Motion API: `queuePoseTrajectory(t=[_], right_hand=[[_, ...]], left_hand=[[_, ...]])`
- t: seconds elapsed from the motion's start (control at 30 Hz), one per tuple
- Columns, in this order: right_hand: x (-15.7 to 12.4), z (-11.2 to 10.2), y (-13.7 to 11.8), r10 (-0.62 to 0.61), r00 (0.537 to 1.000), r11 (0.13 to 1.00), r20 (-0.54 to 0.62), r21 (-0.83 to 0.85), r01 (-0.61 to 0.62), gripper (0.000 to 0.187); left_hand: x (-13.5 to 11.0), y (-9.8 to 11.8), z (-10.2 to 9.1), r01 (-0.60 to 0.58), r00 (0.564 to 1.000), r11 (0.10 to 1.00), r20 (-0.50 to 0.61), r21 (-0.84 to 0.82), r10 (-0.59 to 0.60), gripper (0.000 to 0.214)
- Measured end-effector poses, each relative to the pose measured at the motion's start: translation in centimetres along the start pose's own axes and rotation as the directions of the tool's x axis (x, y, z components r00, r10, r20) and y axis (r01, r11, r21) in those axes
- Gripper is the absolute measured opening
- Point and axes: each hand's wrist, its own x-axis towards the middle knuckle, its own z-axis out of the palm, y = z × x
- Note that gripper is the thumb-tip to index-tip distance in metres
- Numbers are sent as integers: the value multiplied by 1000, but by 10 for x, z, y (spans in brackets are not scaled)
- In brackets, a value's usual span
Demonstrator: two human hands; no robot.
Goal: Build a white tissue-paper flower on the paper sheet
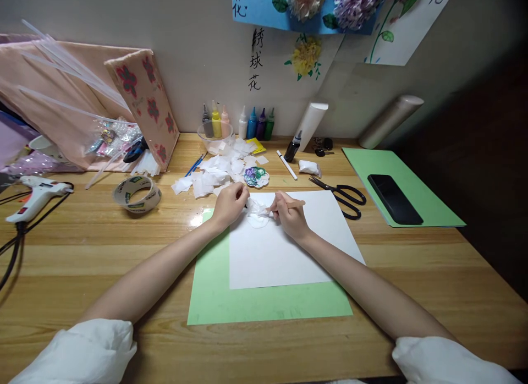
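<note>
A white sheet of paper [284, 252] lies over a larger green sheet [214, 307] on the wooden table. Crumpled white tissue pieces [257, 210] form a small raised clump near the sheet's top left, within a roundish outline. My right hand [291, 216] grips a tan wooden stick [296, 204], its tip at the clump's right side. At the clump's left, my left hand [231, 204] is closed in a pinch; a small dark tip shows by its fingers, but what it holds cannot be made out.
Loose tissue squares [214, 175] and a paint-stained palette [256, 176] lie behind my hands. Black scissors [346, 199] are to the right, near a phone [395, 199] on green paper. Leftward sit a tape roll [137, 195] and a glue gun [39, 197]. Paint bottles [252, 122] line the wall.
</note>
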Motion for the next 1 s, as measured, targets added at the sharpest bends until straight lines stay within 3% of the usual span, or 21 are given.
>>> queuePoseTrajectory(t=[0.3, 0.5, 0.67, 0.77, 0.87, 0.97, 1.0], right_hand=[[-5, -2, -1, -162, 987, 978, -7, -137, 160, 41], [0, 1, -2, -118, 993, 979, 17, -164, 119, 42], [5, 5, -3, -11, 1000, 998, -17, -61, 10, 43], [3, 3, -3, -19, 1000, 999, -14, -27, 18, 41], [0, 0, -1, -73, 995, 997, -71, -10, 73, 42], [-3, -4, 1, -165, 977, 986, -135, -29, 162, 43], [-4, -5, 2, -196, 971, 981, -140, -40, 192, 44]], left_hand=[[4, -4, 1, 46, 999, 994, -20, -95, -48, 27], [3, -2, -1, 67, 997, 993, -25, -102, -70, 27], [2, -3, 2, 64, 997, 991, -42, -119, -69, 28], [7, -4, -1, 74, 996, 989, -30, -129, -79, 29], [19, -5, -21, 114, 986, 984, 133, -138, -96, 29], [30, -8, -56, 134, 921, 990, 375, -54, -104, 30], [32, -8, -67, 74, 895, 997, 438, 30, -79, 28]])
